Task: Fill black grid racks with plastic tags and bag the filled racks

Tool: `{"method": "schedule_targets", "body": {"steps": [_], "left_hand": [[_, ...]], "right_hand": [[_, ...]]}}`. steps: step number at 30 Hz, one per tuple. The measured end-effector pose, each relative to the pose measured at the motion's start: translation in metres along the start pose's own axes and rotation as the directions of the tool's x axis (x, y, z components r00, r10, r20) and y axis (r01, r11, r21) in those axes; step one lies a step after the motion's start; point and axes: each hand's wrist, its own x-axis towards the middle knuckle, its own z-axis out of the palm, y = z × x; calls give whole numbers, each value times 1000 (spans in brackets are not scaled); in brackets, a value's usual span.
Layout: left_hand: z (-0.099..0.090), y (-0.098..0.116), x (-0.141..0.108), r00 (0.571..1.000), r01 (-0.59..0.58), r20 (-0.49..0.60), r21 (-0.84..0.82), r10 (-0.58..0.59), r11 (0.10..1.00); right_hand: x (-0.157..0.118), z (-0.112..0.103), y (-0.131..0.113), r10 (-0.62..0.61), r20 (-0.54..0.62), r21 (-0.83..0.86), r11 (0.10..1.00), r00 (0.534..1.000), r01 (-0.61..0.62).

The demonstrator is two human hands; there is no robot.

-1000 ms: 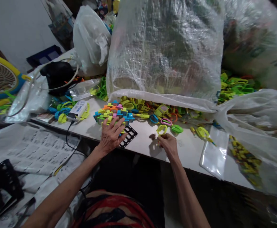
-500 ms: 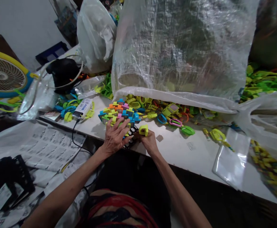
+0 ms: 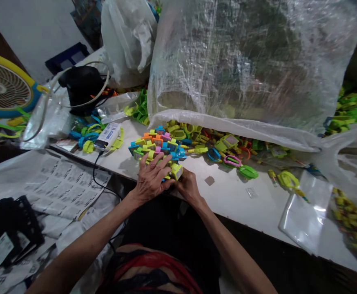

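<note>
Head camera shows your right hand (image 3: 189, 184) now close beside your left hand (image 3: 150, 175), at the near edge of the counter (image 3: 230, 204). Just before, the yellow piece (image 3: 177, 171) was up by your right hand, a bit away from the bunch of bright pieces (image 3: 157, 141). Now it is tucked up against the bunch, by your left fingertips, so it seems to be joining the others. Your left hand is half open, fingers spread on top of the bunch; it is hard to tell if it grips or only rests. Your right hand looks curled nearly closed, but its fingertips are hidden, so you can't tell if it has hold of the yellow piece. A small brown square (image 3: 209, 180) lies to the right, just in from the near edge.
</note>
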Motion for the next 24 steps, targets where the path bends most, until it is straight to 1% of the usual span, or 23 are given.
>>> {"method": "schedule_targets", "body": {"steps": [2,4,7,9,12,15,18,19,21,24], "left_hand": [[0,2,1,1000,3,-26,-13,-3,1000],[-1,3,2,999,10,-39,-7,-10,1000],[-4,5,4,1000,22,-11,26,-21,999],[-6,6,6,999,30,13,57,-31,998],[-6,6,9,998,30,43,106,-34,994],[-2,5,10,998,17,52,108,-23,994],[4,4,9,999,41,8,104,-42,994],[4,4,8,999,48,-5,108,-47,993],[3,3,7,999,42,-7,110,-42,993],[-3,2,8,999,33,6,110,-34,993]], "right_hand": [[-2,6,2,-89,-6,-91,992,996,88],[-4,11,4,-115,-11,-148,983,993,112],[-2,12,3,-76,-5,-182,981,997,73],[0,10,1,-48,26,-186,981,999,52],[4,6,-5,-36,78,-202,978,996,51],[6,7,-11,-20,121,-312,948,992,57],[6,10,-15,12,131,-413,910,991,44],[7,10,-16,13,121,-411,911,993,38],[9,5,-15,10,133,-337,941,991,36],[23,-16,-13,3,206,-189,981,979,37]]}}
